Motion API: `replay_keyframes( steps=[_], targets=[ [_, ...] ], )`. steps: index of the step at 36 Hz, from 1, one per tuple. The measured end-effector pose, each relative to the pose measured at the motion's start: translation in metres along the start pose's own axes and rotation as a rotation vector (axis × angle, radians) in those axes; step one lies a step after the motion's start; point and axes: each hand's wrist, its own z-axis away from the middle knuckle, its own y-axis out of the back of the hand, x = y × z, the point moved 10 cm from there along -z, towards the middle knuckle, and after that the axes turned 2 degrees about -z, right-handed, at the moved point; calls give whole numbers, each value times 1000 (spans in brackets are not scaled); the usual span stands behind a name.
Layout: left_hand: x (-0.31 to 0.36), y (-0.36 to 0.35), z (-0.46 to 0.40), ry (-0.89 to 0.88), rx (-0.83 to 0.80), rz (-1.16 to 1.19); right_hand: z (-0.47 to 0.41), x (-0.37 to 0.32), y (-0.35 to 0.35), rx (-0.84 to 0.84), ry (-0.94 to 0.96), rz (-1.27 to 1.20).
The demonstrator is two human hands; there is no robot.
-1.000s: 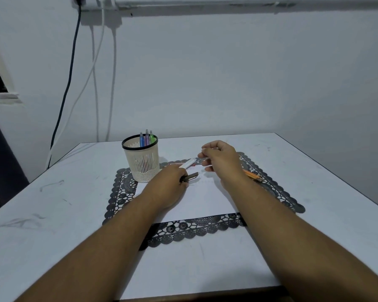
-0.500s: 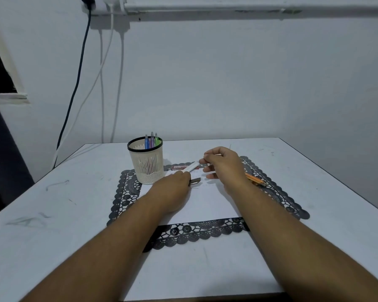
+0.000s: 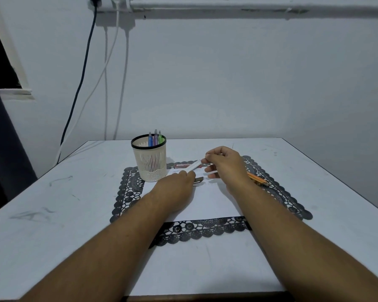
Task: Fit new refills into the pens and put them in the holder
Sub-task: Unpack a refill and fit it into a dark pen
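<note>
The white pen barrel (image 3: 193, 166) ran slantwise between the two hands above the paper on the counter (image 3: 52, 203). The left hand (image 3: 175, 188) gripped its lower end, fingers curled round it and a dark piece. The right hand (image 3: 224, 164) pinched the upper end. The barrel looked plain, short, pale. The holder (image 3: 150, 162) stood just left, pens (image 3: 155, 138) upright inside.

Cream mesh holder (image 3: 150, 162) with black rim; blue, purple, green pens (image 3: 155, 138) inside. Right of holder: black lace-pattern mat (image 3: 192, 233), white paper (image 3: 207, 203), white pen barrel (image 3: 193, 166), red pack (image 3: 181, 165), orange pencils (image 3: 258, 179). Counter (image 3: 52, 214) white, smudged grey.
</note>
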Motion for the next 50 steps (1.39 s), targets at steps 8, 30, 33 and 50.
replay_keyframes(
  steps=[8, 30, 33, 50],
  targets=[
    [-4, 5, -4, -45, 48, 131, 0, 0, 0, -4, 13, 16],
    [-34, 28, -3, 63, 266, 524, 7, -6, -9, -27, 26, -164],
    [-32, 32, -1, 64, 287, 577, 11, -13, -12, -38, 64, -178],
    [-31, 34, 4, 82, 323, 718, 17, -31, -13, -21, 219, -172]
  ],
)
